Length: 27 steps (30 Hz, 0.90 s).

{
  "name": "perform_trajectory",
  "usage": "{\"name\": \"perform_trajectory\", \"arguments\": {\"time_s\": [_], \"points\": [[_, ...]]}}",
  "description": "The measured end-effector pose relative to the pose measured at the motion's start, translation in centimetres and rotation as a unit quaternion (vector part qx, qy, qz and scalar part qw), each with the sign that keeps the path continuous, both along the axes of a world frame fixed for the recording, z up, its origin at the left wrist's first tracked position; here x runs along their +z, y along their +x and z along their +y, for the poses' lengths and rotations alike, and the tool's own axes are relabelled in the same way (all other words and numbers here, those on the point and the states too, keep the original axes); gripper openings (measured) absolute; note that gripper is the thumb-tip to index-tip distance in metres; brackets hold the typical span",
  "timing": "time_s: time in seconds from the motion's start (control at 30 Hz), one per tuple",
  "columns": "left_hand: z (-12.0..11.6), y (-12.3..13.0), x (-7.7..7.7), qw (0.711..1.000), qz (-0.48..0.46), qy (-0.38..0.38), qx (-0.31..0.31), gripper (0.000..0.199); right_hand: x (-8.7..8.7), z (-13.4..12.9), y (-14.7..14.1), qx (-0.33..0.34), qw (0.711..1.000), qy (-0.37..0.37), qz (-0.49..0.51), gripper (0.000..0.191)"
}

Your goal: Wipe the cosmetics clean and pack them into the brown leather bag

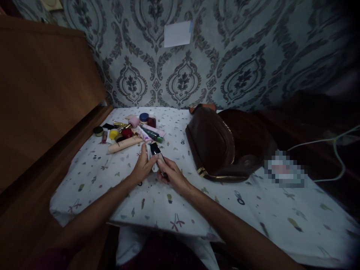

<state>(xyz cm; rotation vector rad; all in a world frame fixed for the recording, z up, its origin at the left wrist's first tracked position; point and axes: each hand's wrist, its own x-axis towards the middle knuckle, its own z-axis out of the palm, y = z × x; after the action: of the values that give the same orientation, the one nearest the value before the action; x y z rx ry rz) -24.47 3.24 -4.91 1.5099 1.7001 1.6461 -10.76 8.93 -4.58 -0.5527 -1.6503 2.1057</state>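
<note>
The right hand (pixel 176 177) is grasping a dark glossy item (pixel 155 149); the left hand (pixel 140 165) is holding a white, cloth-like piece (pixel 155 167) against it. The item, probably light, stiff and slightly slippery, is offering its lower end as grip. It is resting between both hands, left of the brown bag (pixel 209 138).

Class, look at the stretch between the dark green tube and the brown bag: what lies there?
Nothing rests between the dark green tube and the brown bag; the head view shows only bare printed cloth there.
</note>
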Motion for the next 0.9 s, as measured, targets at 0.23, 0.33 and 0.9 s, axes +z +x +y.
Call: {"name": "perform_trajectory", "arguments": {"time_s": [0.23, 0.33, 0.9], "points": [[-0.2, -1.0, 0.6, 0.994, -0.111, 0.002, 0.001, 0.039, 0.5, 0.8, 0.7, 0.000, 0.981, 0.189, -0.046, 0.043], [-0.6, -1.4, 0.5, 0.986, -0.159, -0.029, -0.029, 0.037, 0.8, 1.2, 1.1, -0.055, 0.939, 0.332, -0.070, 0.035], [-0.8, -1.2, 0.4, 0.971, -0.235, -0.035, -0.005, 0.036, 0.3, 1.4, 0.9, -0.019, 0.979, 0.199, -0.033, 0.039]]}}
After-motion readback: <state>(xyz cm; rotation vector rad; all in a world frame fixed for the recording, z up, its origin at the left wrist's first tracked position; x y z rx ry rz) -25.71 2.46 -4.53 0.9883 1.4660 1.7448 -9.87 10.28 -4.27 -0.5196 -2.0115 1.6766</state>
